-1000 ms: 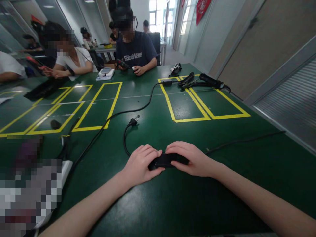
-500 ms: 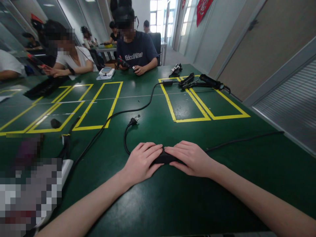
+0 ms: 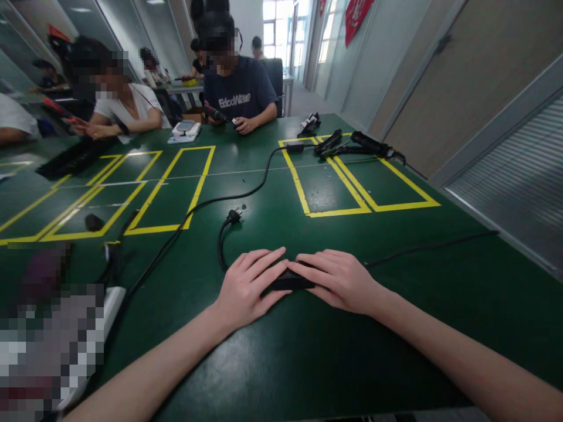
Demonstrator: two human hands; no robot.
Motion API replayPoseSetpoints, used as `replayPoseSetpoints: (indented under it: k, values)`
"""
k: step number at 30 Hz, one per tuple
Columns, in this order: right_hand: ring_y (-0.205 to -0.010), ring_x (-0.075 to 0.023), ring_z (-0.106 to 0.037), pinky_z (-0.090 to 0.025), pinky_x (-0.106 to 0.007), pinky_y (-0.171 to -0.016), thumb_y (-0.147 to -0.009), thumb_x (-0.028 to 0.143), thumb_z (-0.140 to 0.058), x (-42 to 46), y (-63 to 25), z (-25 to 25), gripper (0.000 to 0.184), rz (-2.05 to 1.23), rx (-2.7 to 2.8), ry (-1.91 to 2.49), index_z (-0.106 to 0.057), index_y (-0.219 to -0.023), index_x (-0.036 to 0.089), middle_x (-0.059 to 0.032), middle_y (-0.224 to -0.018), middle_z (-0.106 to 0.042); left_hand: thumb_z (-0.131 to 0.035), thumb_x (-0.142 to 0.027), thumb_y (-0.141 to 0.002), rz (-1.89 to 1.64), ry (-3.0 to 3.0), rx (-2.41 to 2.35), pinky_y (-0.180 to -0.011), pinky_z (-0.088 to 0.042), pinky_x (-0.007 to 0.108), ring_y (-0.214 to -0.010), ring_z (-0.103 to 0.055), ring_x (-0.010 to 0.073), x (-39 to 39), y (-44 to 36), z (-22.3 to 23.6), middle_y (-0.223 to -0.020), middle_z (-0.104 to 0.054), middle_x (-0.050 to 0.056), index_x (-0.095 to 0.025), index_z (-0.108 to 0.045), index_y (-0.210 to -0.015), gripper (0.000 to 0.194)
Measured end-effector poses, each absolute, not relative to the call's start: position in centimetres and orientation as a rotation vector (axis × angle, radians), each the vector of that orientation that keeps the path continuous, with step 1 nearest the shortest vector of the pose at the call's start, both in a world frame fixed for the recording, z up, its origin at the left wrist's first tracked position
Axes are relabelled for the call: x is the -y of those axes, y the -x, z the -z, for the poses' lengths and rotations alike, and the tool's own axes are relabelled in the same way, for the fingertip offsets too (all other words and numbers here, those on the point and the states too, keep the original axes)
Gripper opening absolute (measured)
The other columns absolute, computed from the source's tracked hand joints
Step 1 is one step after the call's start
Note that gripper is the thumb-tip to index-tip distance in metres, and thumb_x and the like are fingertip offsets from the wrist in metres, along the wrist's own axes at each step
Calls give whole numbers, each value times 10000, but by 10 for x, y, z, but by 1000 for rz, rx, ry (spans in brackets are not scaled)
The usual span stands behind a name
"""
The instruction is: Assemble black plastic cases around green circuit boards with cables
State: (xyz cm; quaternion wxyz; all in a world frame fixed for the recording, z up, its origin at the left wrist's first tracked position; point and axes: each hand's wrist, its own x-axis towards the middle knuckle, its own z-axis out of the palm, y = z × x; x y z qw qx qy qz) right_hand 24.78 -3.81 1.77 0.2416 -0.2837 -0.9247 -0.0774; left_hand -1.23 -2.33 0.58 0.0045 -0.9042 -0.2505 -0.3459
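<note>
A small black power adapter [image 3: 288,281] lies on the green table [image 3: 281,363] right in front of me. My left hand [image 3: 246,287] rests flat over its left end, fingers stretched out. Over the right end my right hand [image 3: 338,278] lies flat too, and the fingertips of both hands nearly meet. Most of the adapter is hidden under them. From under the left hand a short black cord curls up to a plug [image 3: 232,217]. A thin black cable [image 3: 431,246] runs off to the right from under the right hand.
Yellow tape rectangles [image 3: 334,187] mark the table ahead. A long black cable [image 3: 220,199] crosses it toward another adapter [image 3: 295,147] and black tools [image 3: 352,143] at the far right. A white power strip [image 3: 112,299] lies at my left. Two people [image 3: 240,88] sit across the table.
Both hands have gone from gripping the adapter's ends to lying flat over it, sliding inward until they cover almost all of it. The view has shifted slightly.
</note>
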Motion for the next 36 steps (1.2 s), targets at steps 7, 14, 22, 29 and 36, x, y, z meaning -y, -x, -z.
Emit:
replayPoseSetpoints:
  k: [7,14,22,29,36]
  values:
    - [-819,-141,-711,-534,-275,-700,-1059,137,-447,38,-256,-15,405,431,2533,671,-637,-1383,286,-68,-1250,-759,-527,-526,-1036,1092,3032,1098,-696,-566,372,-791,-702,240,26,13,-9,-900,-768,115,-125,-730,-1096,454]
    - [-804,-154,-721,-550,-282,-689,-1051,181,-479,35,-259,-12,377,338,2506,628,-642,-1384,249,-88,-1223,-767,-700,-508,-956,1272,3048,1038,-689,-560,339,-761,-676,213,26,13,-11,-879,-752,95,-144,-709,-1057,378]
    - [-841,-201,-763,-568,-299,-700,-1043,430,-574,33,-251,-10,403,-59,2507,786,-632,-1321,144,-109,-1040,-794,-696,-430,-970,1204,2954,973,-682,-491,341,-748,-650,204,27,12,-7,-813,-743,55,-182,-692,-982,248]
    - [-725,-172,-732,-511,-273,-639,-1069,389,-524,36,-249,-13,287,-165,2503,829,-637,-1201,161,-83,-947,-780,-683,-438,-980,1143,2939,957,-705,-476,345,-767,-654,205,26,13,-6,-830,-755,50,-186,-701,-1035,258]
    - [-641,-187,-673,-512,-286,-556,-1002,482,-579,24,-266,-19,333,-590,1936,1182,-680,-1147,199,-53,-844,-755,-683,-268,-951,1271,2586,953,-1175,-326,580,-1252,-618,312,28,14,-12,-1388,-690,107,-268,-612,-1352,406]
